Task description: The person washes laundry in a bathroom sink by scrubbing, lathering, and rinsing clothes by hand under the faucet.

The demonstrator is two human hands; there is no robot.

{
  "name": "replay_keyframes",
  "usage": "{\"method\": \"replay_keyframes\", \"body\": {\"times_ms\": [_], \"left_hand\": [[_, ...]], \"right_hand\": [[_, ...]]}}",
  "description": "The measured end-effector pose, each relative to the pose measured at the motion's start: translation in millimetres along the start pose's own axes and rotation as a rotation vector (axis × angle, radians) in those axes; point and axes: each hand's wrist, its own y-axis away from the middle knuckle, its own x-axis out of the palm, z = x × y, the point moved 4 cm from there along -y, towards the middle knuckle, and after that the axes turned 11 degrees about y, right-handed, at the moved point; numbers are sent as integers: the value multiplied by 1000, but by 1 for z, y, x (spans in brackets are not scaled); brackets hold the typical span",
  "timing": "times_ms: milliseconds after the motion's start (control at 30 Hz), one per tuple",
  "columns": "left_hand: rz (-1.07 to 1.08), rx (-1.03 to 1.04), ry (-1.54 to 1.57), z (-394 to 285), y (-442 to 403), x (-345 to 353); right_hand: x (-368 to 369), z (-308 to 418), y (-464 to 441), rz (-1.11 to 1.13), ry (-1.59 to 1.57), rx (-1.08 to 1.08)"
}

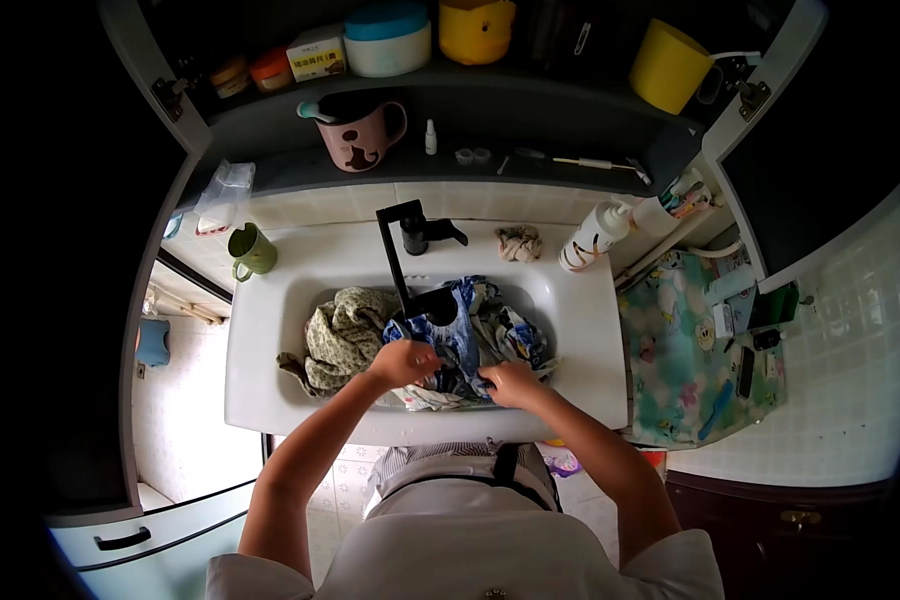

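Observation:
A white sink (255,360) holds several wet-looking cloths. On its left side lies a patterned olive-and-cream cloth (345,335); a blue-and-white cloth (460,345) fills the middle and right, partly under the black faucet (395,260). My left hand (406,364) is at the near left part of the blue cloth, its fingers curled, and what they hold is hard to make out. My right hand (510,384) pinches the blue cloth near the sink's front, right of my left hand.
A green cup (253,251) stands at the back left corner. Behind the sink on the right are a crumpled cloth (519,244) and a white pump bottle (595,236). A pink mug (360,140) sits on the shelf above, between open cabinet doors.

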Motion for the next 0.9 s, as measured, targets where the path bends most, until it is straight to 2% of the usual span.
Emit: {"method": "replay_keyframes", "body": {"times_ms": [67,167,200,233,267,367,467,567,700,900], "left_hand": [[205,-265,337,14,-11,9],[440,-416,126,22,-10,40],[426,-375,-29,21,-12,47],[376,-319,-84,29,-17,54],[386,-361,-52,31,-21,56],[453,-470,66,46,-36,59],[519,-518,119,46,-41,57],[533,-522,97,36,-41,50],[491,-558,105,50,-48,50],[471,-536,98,51,-50,47]], "right_hand": [[-4,5,10,55,-22,19],[-8,6,9,4,-177,13],[-27,11,6,-31,-250,14],[-47,16,2,-65,-325,17],[-65,21,-1,-35,-289,49],[-74,30,-24,203,-454,171],[-51,22,-46,279,-308,292],[11,-1,-62,366,-275,328],[27,-5,-66,271,-307,322],[30,-7,-68,305,-381,333]]}}
